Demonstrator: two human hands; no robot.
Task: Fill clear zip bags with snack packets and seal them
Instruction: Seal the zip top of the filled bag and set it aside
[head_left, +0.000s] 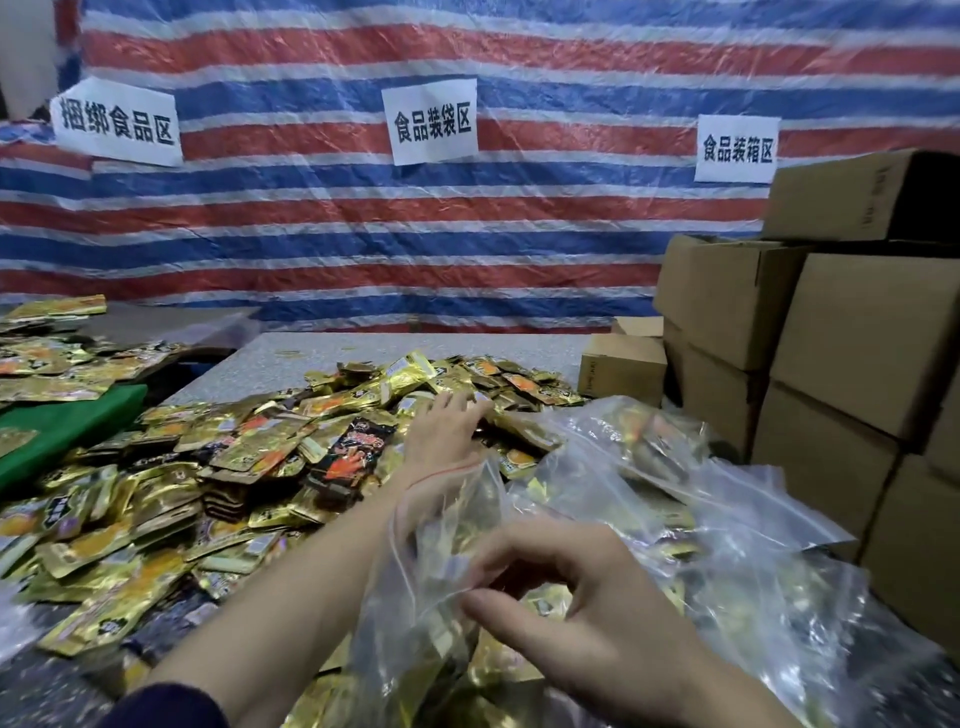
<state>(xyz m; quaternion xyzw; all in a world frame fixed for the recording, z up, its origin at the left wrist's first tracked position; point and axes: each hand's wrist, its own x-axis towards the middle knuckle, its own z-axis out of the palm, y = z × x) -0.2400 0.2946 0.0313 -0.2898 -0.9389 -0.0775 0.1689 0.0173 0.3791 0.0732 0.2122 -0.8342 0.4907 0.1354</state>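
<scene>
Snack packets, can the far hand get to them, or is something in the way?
Nothing visible is in the way. The left hand lies right on the snack packets, and the clear zip bag, held by the right hand, sits close beside that arm.

signs (432, 123) on tarp (519, 223): 捆绑食品区, 食品装袋区, 食品装箱区
</scene>
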